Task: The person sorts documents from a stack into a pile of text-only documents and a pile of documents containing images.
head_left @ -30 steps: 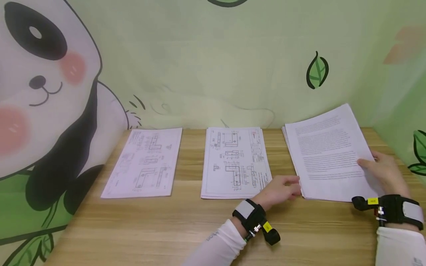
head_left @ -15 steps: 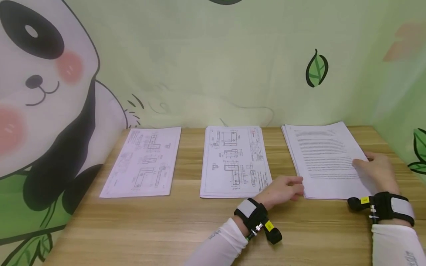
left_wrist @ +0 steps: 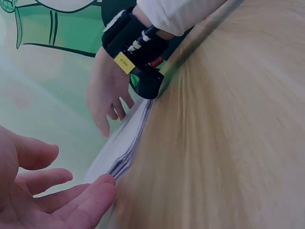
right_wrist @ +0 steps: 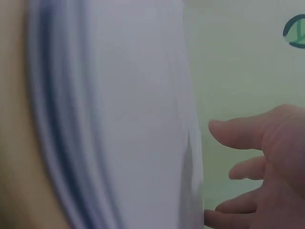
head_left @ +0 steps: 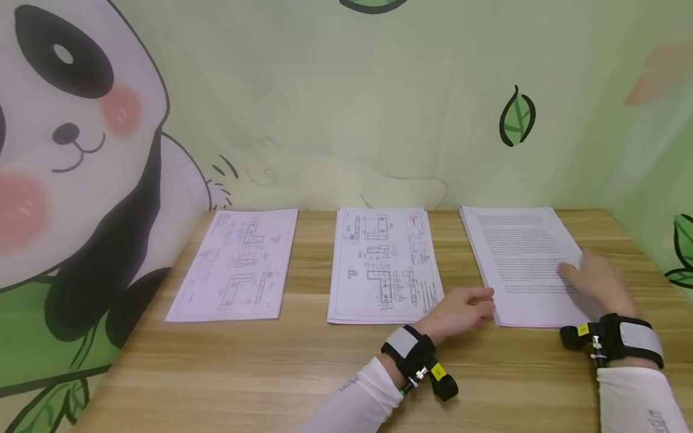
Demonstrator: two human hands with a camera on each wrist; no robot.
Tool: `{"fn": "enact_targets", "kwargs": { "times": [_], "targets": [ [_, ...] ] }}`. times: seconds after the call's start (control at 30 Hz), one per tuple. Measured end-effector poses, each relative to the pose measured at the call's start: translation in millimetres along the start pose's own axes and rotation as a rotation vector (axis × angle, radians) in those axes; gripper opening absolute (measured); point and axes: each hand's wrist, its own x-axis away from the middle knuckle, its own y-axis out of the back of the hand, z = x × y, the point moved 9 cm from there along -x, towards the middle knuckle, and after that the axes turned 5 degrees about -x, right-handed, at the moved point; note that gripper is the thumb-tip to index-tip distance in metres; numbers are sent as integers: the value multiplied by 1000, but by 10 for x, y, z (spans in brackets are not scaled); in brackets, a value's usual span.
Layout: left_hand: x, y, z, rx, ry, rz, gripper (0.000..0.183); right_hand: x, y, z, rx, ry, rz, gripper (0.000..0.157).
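Note:
A stack of text-printed paper (head_left: 525, 252) lies flat at the table's right. My left hand (head_left: 460, 310) is at its lower left edge, fingers loosely extended; in the left wrist view the fingertips (left_wrist: 107, 183) are right at the stack's corner. At the right edge is my right hand (head_left: 598, 279), its thumb overlapping the top sheet in the head view. The right wrist view has that hand's thumb (right_wrist: 233, 133) and fingers apart, with nothing pinched between them. Layered sheet edges (right_wrist: 71, 114) fill the left of that view, blurred.
Left of the text pages is a stack of technical drawings (head_left: 381, 264), its lower right corner behind my left hand. Another drawing stack (head_left: 233, 264) lies farther left. The wooden table (head_left: 260, 373) ends at a printed panda backdrop (head_left: 325, 108).
The text pages' raised upper right corner has come down, and the top sheets now lie flush with the stack. My right hand has shifted left with them; the left hand has barely moved.

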Motion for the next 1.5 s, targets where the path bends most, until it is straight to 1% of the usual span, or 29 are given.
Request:
{"fn": "enact_targets", "kwargs": {
  "times": [0.1,0.17,0.2,0.27,0.33,0.4,0.5,0.6,0.77,0.9,0.97,1.03,1.13,1.2,1.27,1.37,1.5],
  "targets": [
    [47,100,-89,-38,-50,-31,41,-4,2,115,-56,1,-22,88],
    [87,205,-152,-30,-70,-44,41,-2,-3,229,-88,13,-26,87],
    [105,266,-186,-13,-83,-45,41,-3,-10,293,-106,20,-23,88],
    [141,403,-241,39,-91,-50,42,-4,-13,438,-106,53,-29,86],
    [173,551,-298,65,-110,-60,42,0,-11,572,-115,85,-42,84],
    [209,697,-351,69,-133,-77,43,8,-4,706,-113,121,-70,82],
    [280,911,-392,45,-154,-110,42,36,-9,903,-122,173,-110,78],
    [375,1167,-408,56,-175,-155,42,82,-46,1134,-148,224,-123,74],
    [580,1672,-394,83,-207,-253,43,169,-146,1459,-231,276,-87,72],
    [751,2022,-317,78,-210,-316,41,266,-223,1694,-285,332,-76,68],
    [832,2170,-237,63,-186,-346,41,315,-265,1813,-305,372,-79,65],
    [908,2308,-135,17,-149,-378,42,353,-309,1910,-327,402,-84,62],
    [1024,2528,32,-78,-83,-444,42,390,-375,2028,-357,437,-96,58],
    [1104,2678,124,-148,-58,-483,43,403,-421,2094,-372,453,-107,58],
    [1186,2826,198,-195,-38,-519,45,405,-467,2163,-392,468,-119,59],
    [1311,3023,288,-248,-18,-550,49,407,-541,2280,-442,479,-128,61],
    [1476,3249,454,-300,51,-582,52,419,-670,2478,-504,484,-120,61]
  ]
}}
